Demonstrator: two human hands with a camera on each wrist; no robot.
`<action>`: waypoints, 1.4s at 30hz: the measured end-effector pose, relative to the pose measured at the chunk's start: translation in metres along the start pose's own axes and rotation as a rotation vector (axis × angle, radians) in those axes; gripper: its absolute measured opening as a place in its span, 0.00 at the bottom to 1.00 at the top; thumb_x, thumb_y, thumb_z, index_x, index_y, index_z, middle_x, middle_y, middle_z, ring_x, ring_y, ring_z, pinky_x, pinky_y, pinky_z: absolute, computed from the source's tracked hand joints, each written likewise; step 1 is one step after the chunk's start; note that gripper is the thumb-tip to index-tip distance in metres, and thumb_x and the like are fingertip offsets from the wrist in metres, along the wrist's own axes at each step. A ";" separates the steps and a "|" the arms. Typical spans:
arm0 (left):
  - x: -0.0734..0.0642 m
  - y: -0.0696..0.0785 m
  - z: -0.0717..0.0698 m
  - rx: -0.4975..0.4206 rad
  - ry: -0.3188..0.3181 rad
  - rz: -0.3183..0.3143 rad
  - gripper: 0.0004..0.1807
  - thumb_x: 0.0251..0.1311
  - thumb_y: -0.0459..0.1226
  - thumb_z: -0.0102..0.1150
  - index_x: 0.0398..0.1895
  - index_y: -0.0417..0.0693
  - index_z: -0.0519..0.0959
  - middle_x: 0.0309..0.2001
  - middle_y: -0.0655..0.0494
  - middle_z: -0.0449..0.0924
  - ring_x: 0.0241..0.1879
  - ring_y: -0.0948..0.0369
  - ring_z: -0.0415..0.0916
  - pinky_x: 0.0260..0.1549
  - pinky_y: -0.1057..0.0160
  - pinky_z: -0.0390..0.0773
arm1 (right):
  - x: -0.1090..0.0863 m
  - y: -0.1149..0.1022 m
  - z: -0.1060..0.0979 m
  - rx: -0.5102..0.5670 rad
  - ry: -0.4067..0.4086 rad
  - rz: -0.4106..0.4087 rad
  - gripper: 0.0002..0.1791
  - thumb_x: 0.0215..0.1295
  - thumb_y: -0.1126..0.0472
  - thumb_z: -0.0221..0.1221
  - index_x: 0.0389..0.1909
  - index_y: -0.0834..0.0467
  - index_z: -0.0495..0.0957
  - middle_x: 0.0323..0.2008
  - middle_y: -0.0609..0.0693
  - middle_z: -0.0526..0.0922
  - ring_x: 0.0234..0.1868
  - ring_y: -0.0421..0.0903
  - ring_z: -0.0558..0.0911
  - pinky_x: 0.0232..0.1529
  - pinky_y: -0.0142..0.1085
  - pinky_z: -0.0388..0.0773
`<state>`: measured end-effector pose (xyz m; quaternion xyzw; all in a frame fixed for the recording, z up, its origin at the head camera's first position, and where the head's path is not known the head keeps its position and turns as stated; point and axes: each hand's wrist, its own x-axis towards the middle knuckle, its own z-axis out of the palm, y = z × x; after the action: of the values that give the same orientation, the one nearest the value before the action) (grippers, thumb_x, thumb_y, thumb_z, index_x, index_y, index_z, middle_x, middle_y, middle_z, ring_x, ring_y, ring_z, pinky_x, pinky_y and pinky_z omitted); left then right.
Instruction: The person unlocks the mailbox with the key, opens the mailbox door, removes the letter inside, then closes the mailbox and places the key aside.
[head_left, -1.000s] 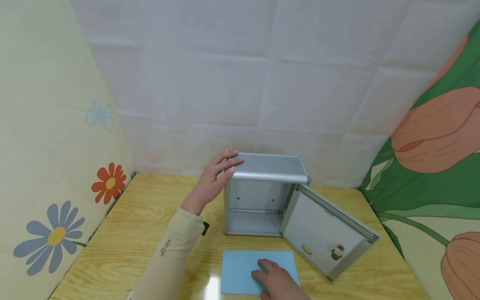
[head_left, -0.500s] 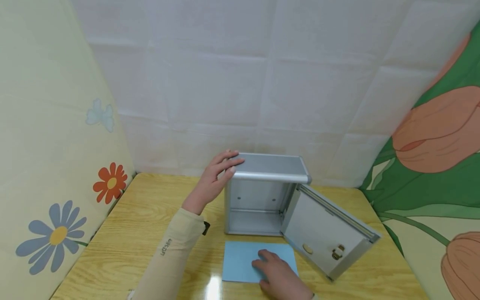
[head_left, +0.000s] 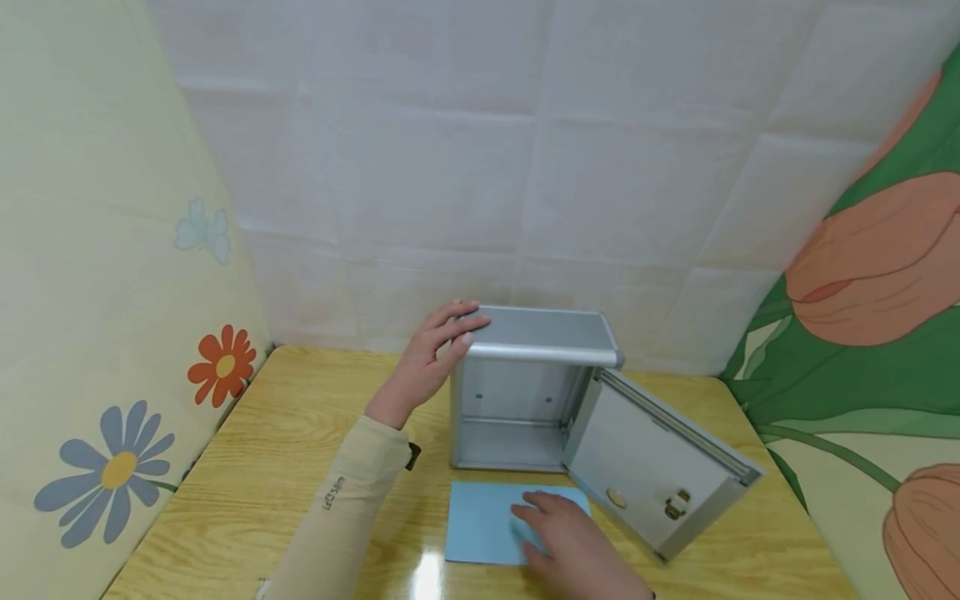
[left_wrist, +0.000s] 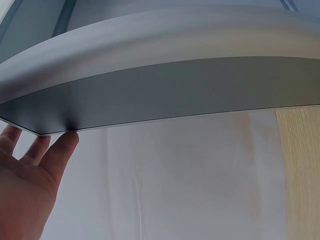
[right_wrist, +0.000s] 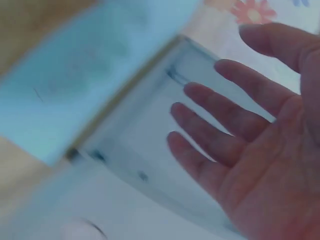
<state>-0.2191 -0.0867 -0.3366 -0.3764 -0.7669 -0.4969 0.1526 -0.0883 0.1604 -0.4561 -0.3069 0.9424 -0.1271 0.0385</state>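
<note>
A grey metal box [head_left: 536,327] stands upright on the table with its front door [head_left: 648,467] swung out to the right. My left hand [head_left: 423,362] rests on the box's top left corner; its fingers [left_wrist: 59,155] touch the edge in the left wrist view. Just in front of the box lies a flat light-blue sheet [head_left: 480,525], perhaps paper or an envelope. Over its right part is my right hand [head_left: 566,542], which holds nothing. That hand's fingers [right_wrist: 225,110] are spread and apart from the sheet in the right wrist view, which is blurred.
On the door's inner face are a brass-coloured latch [head_left: 677,504] and a round lock plate [head_left: 616,498]. The wood-grain table [head_left: 315,392] backs onto a pale cloth [head_left: 420,167]. Flower-printed cloths stand at both sides.
The blue sheet has slid forward toward the box under my right hand. Since then my right hand has shifted slightly forward and to the right over it. My left hand stays on the box.
</note>
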 end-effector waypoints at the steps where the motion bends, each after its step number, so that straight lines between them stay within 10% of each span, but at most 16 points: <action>1: 0.000 -0.005 0.001 -0.001 0.002 0.004 0.19 0.68 0.26 0.47 0.61 0.35 0.73 0.67 0.37 0.60 0.72 0.48 0.44 0.65 0.45 0.53 | -0.002 -0.001 -0.006 -0.013 0.054 -0.014 0.21 0.63 0.54 0.62 0.55 0.55 0.78 0.54 0.54 0.77 0.54 0.53 0.76 0.50 0.50 0.75; 12: -0.002 -0.033 0.004 0.013 0.005 0.035 0.21 0.73 0.45 0.45 0.64 0.51 0.73 0.69 0.52 0.60 0.72 0.52 0.44 0.65 0.49 0.56 | -0.026 -0.013 -0.086 -0.164 0.597 -0.051 0.20 0.72 0.49 0.49 0.54 0.57 0.79 0.53 0.55 0.78 0.56 0.55 0.74 0.52 0.53 0.72; 18: -0.002 -0.028 0.005 0.019 0.010 0.016 0.19 0.72 0.35 0.47 0.64 0.47 0.73 0.69 0.48 0.60 0.72 0.54 0.45 0.65 0.47 0.56 | -0.035 -0.005 -0.112 -0.174 0.774 -0.064 0.26 0.74 0.47 0.42 0.52 0.63 0.79 0.54 0.61 0.76 0.58 0.61 0.71 0.61 0.53 0.61; 30: 0.000 0.013 -0.003 -0.013 0.002 0.007 0.18 0.69 0.27 0.47 0.60 0.32 0.73 0.65 0.34 0.61 0.70 0.41 0.48 0.64 0.45 0.56 | -0.049 0.019 -0.124 -0.207 0.856 0.050 0.32 0.72 0.42 0.43 0.50 0.65 0.80 0.52 0.64 0.77 0.55 0.66 0.72 0.60 0.61 0.60; 42: -0.002 -0.032 0.005 0.018 0.016 0.035 0.19 0.72 0.35 0.48 0.63 0.47 0.74 0.68 0.49 0.61 0.71 0.51 0.47 0.65 0.48 0.55 | -0.059 0.006 -0.126 -0.221 0.823 0.089 0.27 0.68 0.47 0.46 0.47 0.66 0.81 0.48 0.61 0.80 0.46 0.61 0.79 0.44 0.55 0.73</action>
<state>-0.2405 -0.0898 -0.3607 -0.3842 -0.7635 -0.4902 0.1707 -0.0633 0.2267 -0.3360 -0.1919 0.8994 -0.1354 -0.3687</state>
